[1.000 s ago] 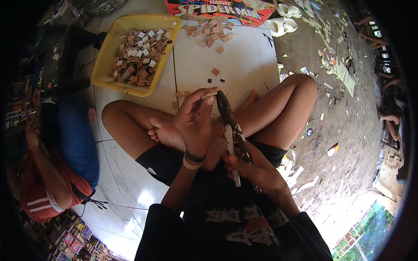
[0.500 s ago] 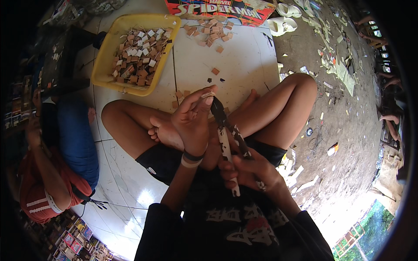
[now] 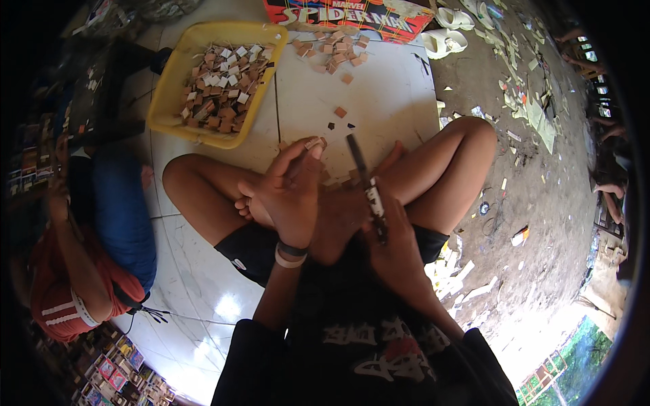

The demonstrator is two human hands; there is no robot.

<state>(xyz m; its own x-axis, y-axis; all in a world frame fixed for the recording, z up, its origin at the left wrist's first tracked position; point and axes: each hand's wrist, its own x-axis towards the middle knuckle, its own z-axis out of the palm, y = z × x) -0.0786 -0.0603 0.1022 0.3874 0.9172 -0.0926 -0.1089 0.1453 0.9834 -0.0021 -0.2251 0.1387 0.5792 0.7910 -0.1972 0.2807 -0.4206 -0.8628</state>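
Note:
My left hand (image 3: 296, 196) is raised over my crossed legs. Its thumb and index finger pinch a small, pale, flat piece (image 3: 313, 143) at their tips; most of that piece is hidden. In my right hand (image 3: 398, 254) is a pair of pliers (image 3: 373, 196) with worn black-and-white handles, seen nearly edge-on. Their dark, narrow end points away from me, a little right of the left fingertips and apart from the pinched piece. A few small brown squares lie on the floor beyond my hands, among them a single square (image 3: 340, 111).
A yellow basin (image 3: 162, 101) full of small brown and white squares stands at the far left. Beyond my feet lies a loose pile of squares (image 3: 335, 51) beside a red printed board (image 3: 349, 19). White sandals (image 3: 443, 42) and scraps lie to the right. Another person (image 3: 88, 284) sits at left.
The pliers have come away from the left fingertips and turned edge-on, where their two handles were spread before. My left hand still pinches the small piece.

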